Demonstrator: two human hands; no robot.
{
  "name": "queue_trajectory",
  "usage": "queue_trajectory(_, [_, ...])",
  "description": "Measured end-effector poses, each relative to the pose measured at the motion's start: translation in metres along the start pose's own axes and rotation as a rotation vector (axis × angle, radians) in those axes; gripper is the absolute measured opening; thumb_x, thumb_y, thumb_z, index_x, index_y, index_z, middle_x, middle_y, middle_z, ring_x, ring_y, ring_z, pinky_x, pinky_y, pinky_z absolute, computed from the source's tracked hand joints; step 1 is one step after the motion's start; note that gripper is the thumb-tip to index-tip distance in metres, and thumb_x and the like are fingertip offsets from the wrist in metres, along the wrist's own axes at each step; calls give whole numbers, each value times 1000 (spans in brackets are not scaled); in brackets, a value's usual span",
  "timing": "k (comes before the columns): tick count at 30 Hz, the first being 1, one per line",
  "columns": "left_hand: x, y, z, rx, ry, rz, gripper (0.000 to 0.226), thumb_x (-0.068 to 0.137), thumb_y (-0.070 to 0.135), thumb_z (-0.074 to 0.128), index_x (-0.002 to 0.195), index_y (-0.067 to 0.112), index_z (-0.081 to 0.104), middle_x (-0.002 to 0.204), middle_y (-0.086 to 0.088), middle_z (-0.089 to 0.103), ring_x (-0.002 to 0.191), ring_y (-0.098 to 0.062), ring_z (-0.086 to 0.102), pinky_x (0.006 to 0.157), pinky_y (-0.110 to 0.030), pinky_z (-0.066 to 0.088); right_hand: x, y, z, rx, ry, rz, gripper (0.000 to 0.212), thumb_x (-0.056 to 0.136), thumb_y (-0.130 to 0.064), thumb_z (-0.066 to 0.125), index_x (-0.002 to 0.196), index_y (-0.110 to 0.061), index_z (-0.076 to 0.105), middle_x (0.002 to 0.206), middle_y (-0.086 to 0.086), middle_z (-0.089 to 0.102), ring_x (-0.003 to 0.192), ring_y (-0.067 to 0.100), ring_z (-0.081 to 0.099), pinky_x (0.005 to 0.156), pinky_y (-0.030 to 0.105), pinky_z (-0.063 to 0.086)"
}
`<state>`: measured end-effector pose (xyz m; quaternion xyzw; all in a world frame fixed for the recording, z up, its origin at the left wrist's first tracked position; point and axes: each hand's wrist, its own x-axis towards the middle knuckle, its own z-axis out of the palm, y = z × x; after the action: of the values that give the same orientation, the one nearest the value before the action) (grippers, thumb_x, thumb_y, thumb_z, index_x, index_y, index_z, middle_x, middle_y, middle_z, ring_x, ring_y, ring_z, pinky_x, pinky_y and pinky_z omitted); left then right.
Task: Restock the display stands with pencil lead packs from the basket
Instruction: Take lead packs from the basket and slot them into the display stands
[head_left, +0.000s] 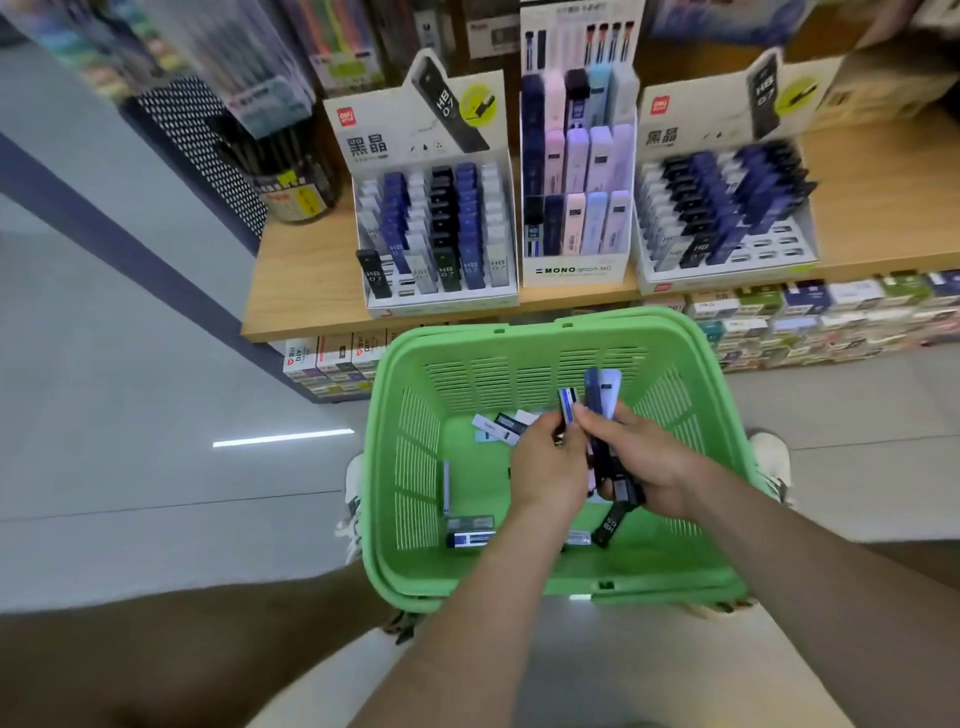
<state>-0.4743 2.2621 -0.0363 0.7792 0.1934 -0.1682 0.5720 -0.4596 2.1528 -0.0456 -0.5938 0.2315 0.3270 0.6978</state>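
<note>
Over the basket at 6 o'clock, our right hand curls round a fanned bunch of packs while our left hand pinches another; the crowded bunch may slip before reaching the stands at 12 o'clock.

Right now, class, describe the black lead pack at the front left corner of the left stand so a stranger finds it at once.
Behind the green basket, a wooden shelf carries three display stands; take the left stand. At its front left corner leans a black lead pack marked HB 07. It stands alone beside empty slots, unlike the packed rows.
</note>
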Motion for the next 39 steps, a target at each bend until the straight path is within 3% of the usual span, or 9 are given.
queue_trajectory(2, [-1, 13, -9, -163, -52, -33, 15, 98, 18, 52, 94, 18, 67, 77, 11, 67, 67, -5, 64, 66, -22, 52, -8, -10, 0, -1, 31, -36, 33, 89, -42, 66, 113, -20, 62, 68, 0, 67, 54, 15, 55, 45, 23, 37])
queue_trajectory(5, [2, 45, -29, -365, -133, -76, 16, 96, 7, 54, 87, 12, 67, 75, 1, 68, 60, -7, 64, 59, -21, 55, -19, -33, 2, 100, -8, -83, 33, 85, -40, 69, 114, -23, 67, 92, 9, 73, 73, 24, 61, 53, 26, 44])
queue_trajectory(11, [0, 114, -68, -418, -159, -26, 14, 94, 5, 57, 106, -3, 58, 86, -12, 65, 71, -16, 64, 57, -20, 56, -47, -84, 22, 186, -177, -134, 24, 92, -36, 64, 110, -20, 62, 80, 7, 72, 64, 23, 70, 51, 32, 56])
queue_trajectory(15, [-10, 148, -96, -301, -273, 66, 3, 91, 4, 60, 93, 6, 59, 86, -12, 69, 73, -19, 68, 67, -31, 60, -69, -121, 27, 121, -209, -197, 20, 93, -24, 65, 110, -16, 60, 75, 9, 71, 59, 22, 69, 51, 34, 57])
queue_trajectory(20, [-13, 181, -121, -298, -413, 216, 45, 89, -9, 55, 118, 26, 59, 95, -14, 72, 81, -28, 71, 65, -39, 58, -94, -177, 19, -106, -241, -282, 11, 94, -18, 64, 104, -21, 63, 71, 4, 67, 55, 21, 66, 54, 34, 57])
queue_trajectory(26, [0, 204, -120, -294, -232, 362, 43, 79, 0, 71, 115, 22, 61, 70, -4, 72, 63, -15, 69, 57, -26, 56, -93, -202, 15, -33, -215, -371, 15, 93, -16, 64, 107, -20, 62, 75, 5, 69, 58, 22, 66, 43, 24, 49])
queue_trajectory(30, [9, 208, -117, -366, -158, 384, 40, 91, -2, 59, 119, 25, 59, 89, -14, 72, 74, -29, 72, 58, -33, 57, -81, -201, 20, 51, -184, -362, 20, 91, -14, 65, 111, -18, 61, 86, 10, 71, 58, 21, 65, 43, 25, 49])
queue_trajectory(34, [20, 209, -118, -263, -195, 396, 46, 98, 5, 50, 126, 42, 51, 88, -3, 70, 72, -27, 72, 54, -33, 57, -74, -210, 18, 1, -179, -387, 21, 92, -14, 64, 113, -18, 60, 88, 9, 73, 57, 21, 64, 46, 26, 50])
queue_trajectory(39, [39, 206, -123, -10, -18, 393, 17, 85, 2, 68, 100, 12, 68, 74, -3, 73, 63, -12, 68, 55, -21, 55, -69, -237, -10, -50, -48, -432, 19, 92, -12, 66, 107, -22, 62, 76, 11, 70, 55, 23, 64, 47, 30, 52])
